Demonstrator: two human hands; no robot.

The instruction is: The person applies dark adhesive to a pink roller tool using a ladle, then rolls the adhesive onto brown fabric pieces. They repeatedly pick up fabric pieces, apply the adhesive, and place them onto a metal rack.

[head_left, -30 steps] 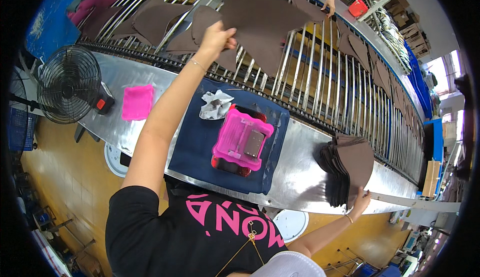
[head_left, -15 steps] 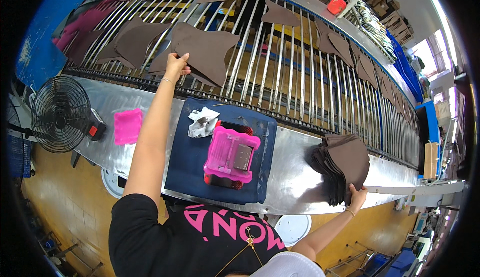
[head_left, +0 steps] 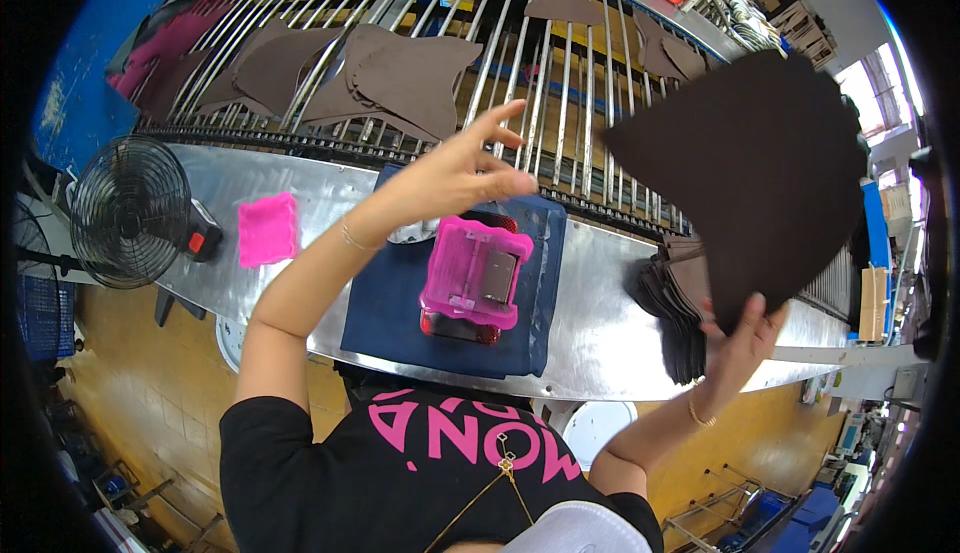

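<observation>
My right hand pinches the lower edge of a large dark brown cut sheet piece, raised high above the bench at the right. Whether it is leather or fabric, I cannot tell. Beneath it sits a stack of similar dark pieces, partly covered by the raised one. My left hand is in the air over the conveyor's near edge, fingers apart and holding nothing. Just beyond it, overlapping brown pieces rest on the conveyor rods.
A pink scalloped tray with a small metallic block stands on a dark blue cloth. Left on the metal bench are a flat pink piece and a black fan. More brown pieces lie along the conveyor.
My left hand has left the pieces on the conveyor and moved right and nearer. My right hand has lifted a dark piece off the stack, up and toward the conveyor.
</observation>
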